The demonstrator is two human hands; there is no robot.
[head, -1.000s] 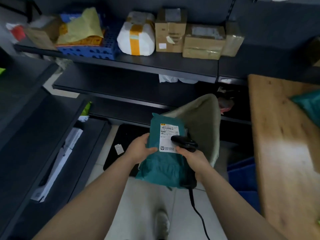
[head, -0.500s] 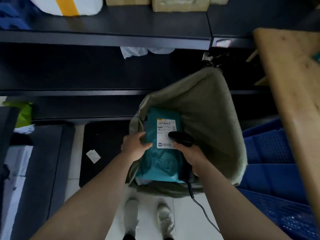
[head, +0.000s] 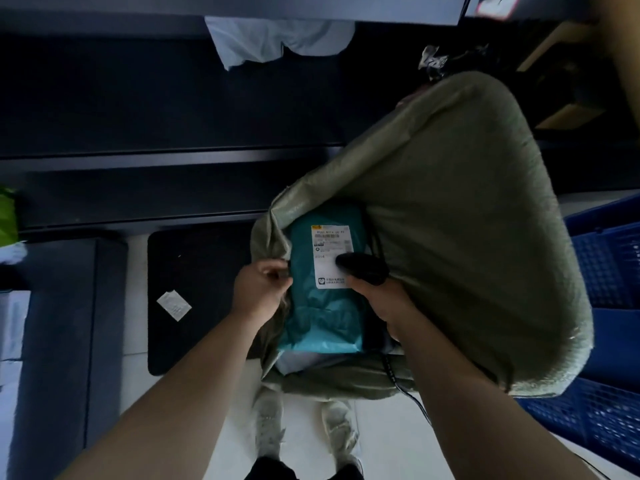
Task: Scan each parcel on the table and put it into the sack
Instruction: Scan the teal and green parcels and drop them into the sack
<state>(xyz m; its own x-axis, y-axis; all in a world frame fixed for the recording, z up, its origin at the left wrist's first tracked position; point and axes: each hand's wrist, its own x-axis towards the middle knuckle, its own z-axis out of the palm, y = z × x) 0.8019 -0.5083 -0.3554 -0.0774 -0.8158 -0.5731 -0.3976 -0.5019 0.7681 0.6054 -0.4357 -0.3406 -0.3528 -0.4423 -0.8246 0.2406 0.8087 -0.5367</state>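
Observation:
A teal plastic parcel with a white shipping label lies in the mouth of the olive-green woven sack, label up. My left hand is at the sack's left rim beside the parcel, and its curled fingers appear to pinch that rim. In my right hand I grip a black handheld scanner, whose head rests over the label's right edge. The scanner's cable hangs down past the sack. Something pale lies under the parcel inside the sack.
Dark metal shelves run across the back. A black mat with a paper scrap lies on the floor at left. Blue plastic crates stand at right behind the sack. My shoes are below the sack.
The parcel has gone from being held in front of the sack down into its mouth. My left hand has shifted from the parcel's edge to the sack's rim. The camera has tilted down.

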